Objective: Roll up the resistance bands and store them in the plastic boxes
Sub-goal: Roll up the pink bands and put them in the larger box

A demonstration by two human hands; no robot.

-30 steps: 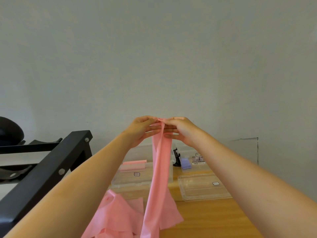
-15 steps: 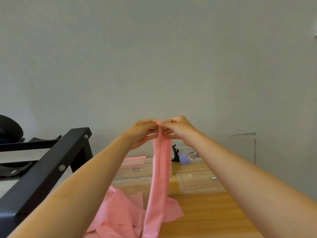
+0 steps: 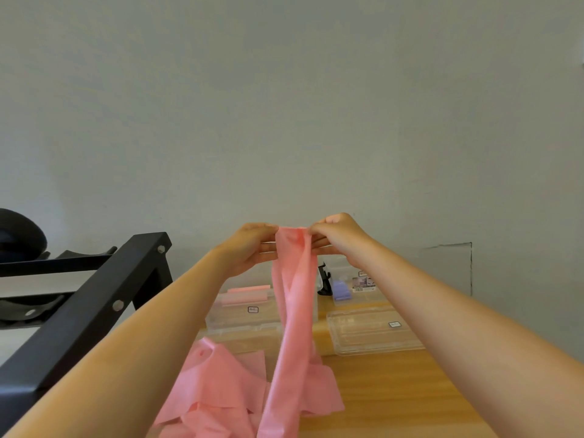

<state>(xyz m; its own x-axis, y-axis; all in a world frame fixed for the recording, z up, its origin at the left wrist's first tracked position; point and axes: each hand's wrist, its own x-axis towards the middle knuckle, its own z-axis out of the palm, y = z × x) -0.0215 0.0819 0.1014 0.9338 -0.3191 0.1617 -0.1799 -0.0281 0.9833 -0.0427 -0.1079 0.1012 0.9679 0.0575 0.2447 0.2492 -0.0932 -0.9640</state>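
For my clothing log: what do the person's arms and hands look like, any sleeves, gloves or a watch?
Both forearms are bare to the picture's edge, no sleeves. The left hand and right hand wear no gloves, and neither wrist has a watch or bracelet. Fingers are partly hidden, so rings are uncertain.

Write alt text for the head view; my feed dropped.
The left hand and right hand pinch the top edge of a pink resistance band, its length hanging down to a wooden table. Behind lie clear plastic boxes, one with something pink inside; a black metal frame stands at left.
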